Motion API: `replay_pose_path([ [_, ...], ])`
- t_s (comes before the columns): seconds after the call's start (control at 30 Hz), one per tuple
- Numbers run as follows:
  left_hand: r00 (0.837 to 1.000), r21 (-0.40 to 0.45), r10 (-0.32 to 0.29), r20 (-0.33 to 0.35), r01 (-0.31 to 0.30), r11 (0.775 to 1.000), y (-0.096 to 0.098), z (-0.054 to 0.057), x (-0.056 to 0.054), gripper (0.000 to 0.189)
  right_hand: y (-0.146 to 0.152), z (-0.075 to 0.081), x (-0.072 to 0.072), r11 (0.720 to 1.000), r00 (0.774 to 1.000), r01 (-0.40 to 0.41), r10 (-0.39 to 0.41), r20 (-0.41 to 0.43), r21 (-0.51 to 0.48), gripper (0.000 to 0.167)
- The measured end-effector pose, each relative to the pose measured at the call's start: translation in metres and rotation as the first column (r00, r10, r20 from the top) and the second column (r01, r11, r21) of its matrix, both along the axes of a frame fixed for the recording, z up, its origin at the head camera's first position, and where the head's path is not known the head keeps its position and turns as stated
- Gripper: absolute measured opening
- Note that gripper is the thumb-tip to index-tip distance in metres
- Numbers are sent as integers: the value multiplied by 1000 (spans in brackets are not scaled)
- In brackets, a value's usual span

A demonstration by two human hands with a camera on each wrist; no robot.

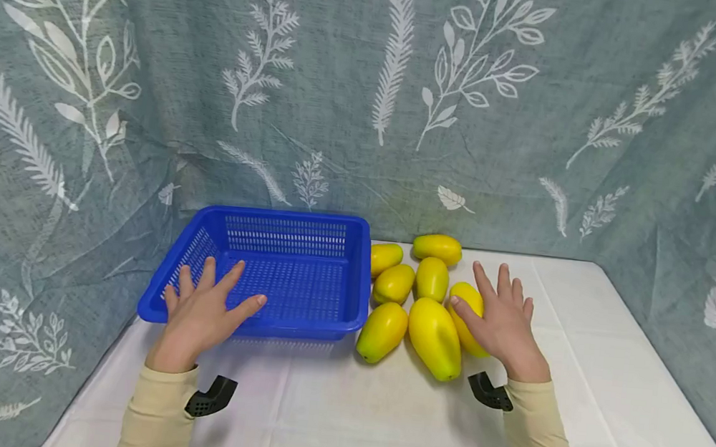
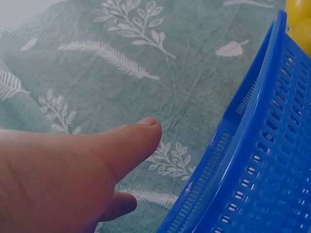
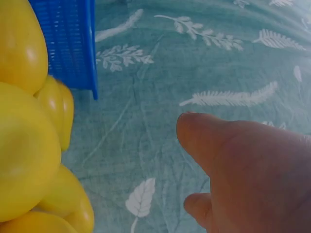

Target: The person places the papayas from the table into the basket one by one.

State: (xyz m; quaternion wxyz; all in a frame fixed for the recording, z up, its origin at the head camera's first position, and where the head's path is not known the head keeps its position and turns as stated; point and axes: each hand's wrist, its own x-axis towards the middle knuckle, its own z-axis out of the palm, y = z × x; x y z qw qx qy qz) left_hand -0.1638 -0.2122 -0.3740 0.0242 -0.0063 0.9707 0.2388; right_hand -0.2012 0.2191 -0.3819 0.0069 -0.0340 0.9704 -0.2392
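Behind the white tablecloth [image 1: 326, 422] and along both its sides, grey-green fabric [image 1: 342, 56] with white leaf and sprig prints [image 1: 395, 54].

Left hand [image 1: 201, 320] and right hand [image 1: 504, 330] extend palm-down, fingers [image 1: 207, 277] spread

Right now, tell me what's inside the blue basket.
Inside the blue basket I see only its perforated floor and walls. The left hand covers part of the near left side, and the near rim hides the front wall's inner face.
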Motion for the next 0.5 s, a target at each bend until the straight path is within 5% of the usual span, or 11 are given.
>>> replay_pose_path([
  [0.5, 997, -1, -14, 81, 15, 1000, 8, -2, 1, 93, 5, 1, 0, 1000, 1000, -2, 2, -8, -10, 81],
])
